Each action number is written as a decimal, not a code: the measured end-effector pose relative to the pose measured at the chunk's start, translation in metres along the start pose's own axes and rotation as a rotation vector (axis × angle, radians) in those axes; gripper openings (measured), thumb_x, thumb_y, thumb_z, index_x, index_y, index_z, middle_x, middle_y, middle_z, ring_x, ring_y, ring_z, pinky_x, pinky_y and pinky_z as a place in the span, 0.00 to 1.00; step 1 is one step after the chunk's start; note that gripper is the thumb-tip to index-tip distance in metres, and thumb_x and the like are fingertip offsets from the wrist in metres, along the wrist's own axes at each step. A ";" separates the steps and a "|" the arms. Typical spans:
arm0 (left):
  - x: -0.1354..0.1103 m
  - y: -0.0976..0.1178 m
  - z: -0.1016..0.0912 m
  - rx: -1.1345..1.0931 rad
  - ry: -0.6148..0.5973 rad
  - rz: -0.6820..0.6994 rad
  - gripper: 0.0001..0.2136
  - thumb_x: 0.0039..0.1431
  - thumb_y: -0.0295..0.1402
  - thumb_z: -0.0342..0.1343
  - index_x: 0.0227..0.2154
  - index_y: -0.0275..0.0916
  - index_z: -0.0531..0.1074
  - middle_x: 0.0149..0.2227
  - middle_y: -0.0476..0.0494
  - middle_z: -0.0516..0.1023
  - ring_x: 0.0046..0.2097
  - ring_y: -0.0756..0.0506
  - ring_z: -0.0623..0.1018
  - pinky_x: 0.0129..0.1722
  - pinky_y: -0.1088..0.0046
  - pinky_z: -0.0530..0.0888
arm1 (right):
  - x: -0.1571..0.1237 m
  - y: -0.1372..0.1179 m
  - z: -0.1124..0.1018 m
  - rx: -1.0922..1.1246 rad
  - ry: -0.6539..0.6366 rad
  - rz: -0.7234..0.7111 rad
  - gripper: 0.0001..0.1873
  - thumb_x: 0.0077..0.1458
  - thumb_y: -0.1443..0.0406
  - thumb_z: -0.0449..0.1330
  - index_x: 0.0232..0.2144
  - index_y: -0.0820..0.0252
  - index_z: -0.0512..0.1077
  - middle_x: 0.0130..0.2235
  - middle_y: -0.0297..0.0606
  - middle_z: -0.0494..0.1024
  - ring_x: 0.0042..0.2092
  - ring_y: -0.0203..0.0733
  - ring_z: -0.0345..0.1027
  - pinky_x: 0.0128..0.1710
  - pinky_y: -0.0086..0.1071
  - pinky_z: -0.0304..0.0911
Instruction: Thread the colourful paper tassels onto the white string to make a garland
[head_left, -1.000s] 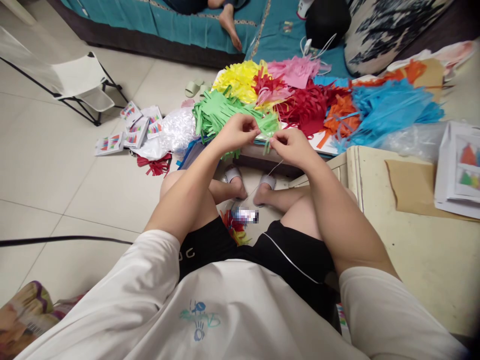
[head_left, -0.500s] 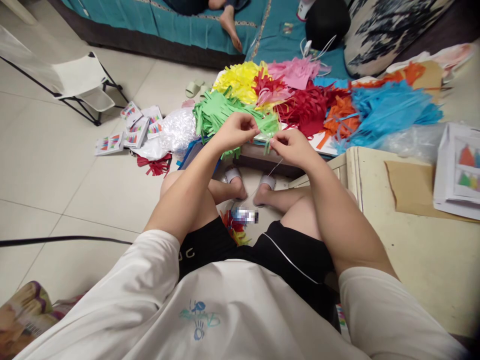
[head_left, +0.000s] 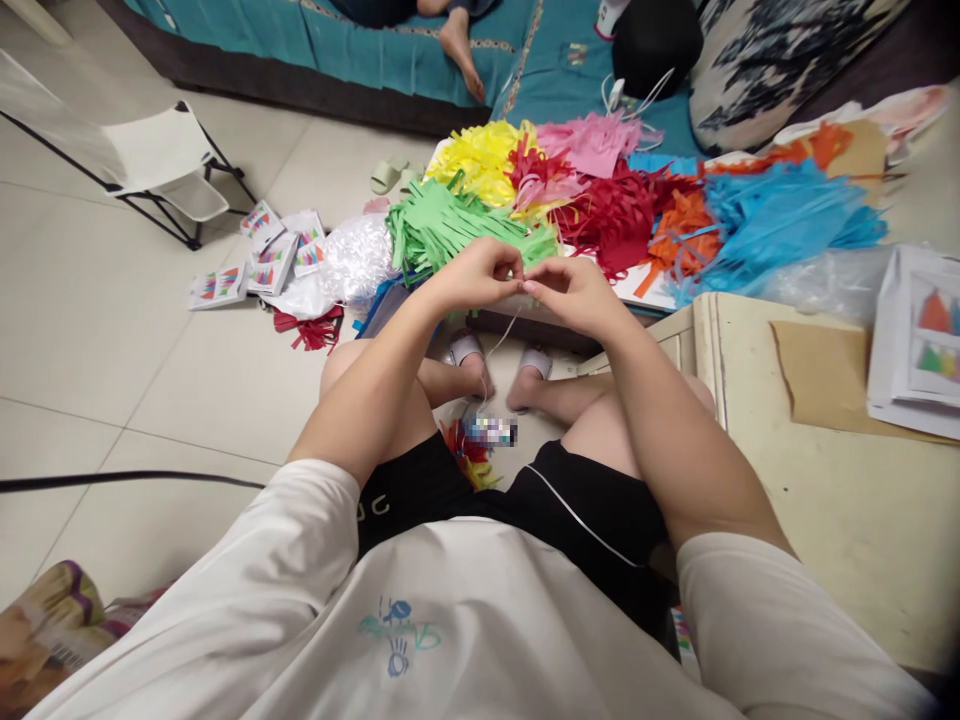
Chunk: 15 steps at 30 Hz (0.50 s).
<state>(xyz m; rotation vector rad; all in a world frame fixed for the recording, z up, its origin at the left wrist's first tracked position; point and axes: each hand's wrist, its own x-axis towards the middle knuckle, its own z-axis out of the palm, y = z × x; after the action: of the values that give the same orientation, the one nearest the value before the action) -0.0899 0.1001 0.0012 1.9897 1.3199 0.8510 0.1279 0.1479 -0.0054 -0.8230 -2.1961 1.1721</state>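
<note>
My left hand and my right hand meet at the fingertips above my feet, both pinched closed. A thin pale string hangs from the point where they touch and runs down between my slippers. The fingers hide the string's upper end and any knot in it. Just beyond my left hand lies a heap of green fringed paper. On the floor between my legs are red and yellow paper strips, beside a small blurred-out item.
Yellow, pink, dark red, orange and blue fringes cover the low surface ahead. Printed packets lie on the floor at left, near a white folding chair. A cream cabinet stands at right. Another person's foot rests on the sofa.
My hands have come together from slightly apart, the left dropping a little and the right moving left. The string now hangs further left, and the green strip between my hands is no longer seen.
</note>
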 end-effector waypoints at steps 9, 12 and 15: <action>0.000 0.001 0.003 -0.057 0.008 -0.022 0.04 0.55 0.30 0.58 0.30 0.34 0.75 0.21 0.53 0.61 0.26 0.52 0.59 0.31 0.71 0.55 | 0.000 0.003 0.006 0.207 -0.028 0.144 0.26 0.50 0.45 0.77 0.36 0.58 0.79 0.37 0.43 0.86 0.42 0.49 0.79 0.45 0.41 0.74; 0.001 0.000 0.003 -0.084 0.011 -0.017 0.04 0.54 0.30 0.58 0.30 0.34 0.75 0.21 0.53 0.61 0.27 0.52 0.60 0.31 0.71 0.54 | 0.000 0.001 0.007 0.199 -0.016 0.148 0.24 0.50 0.46 0.77 0.33 0.59 0.79 0.36 0.42 0.85 0.41 0.48 0.79 0.46 0.40 0.74; 0.001 -0.002 0.003 -0.105 0.013 -0.012 0.04 0.53 0.30 0.58 0.30 0.34 0.75 0.21 0.53 0.62 0.27 0.52 0.60 0.31 0.71 0.54 | -0.001 -0.001 0.007 0.223 -0.012 0.152 0.24 0.50 0.46 0.77 0.31 0.59 0.78 0.34 0.43 0.84 0.40 0.47 0.78 0.46 0.39 0.74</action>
<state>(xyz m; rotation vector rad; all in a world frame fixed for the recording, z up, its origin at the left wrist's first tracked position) -0.0882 0.1013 -0.0025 1.8963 1.2665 0.9100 0.1237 0.1434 -0.0080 -0.9012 -1.9941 1.4676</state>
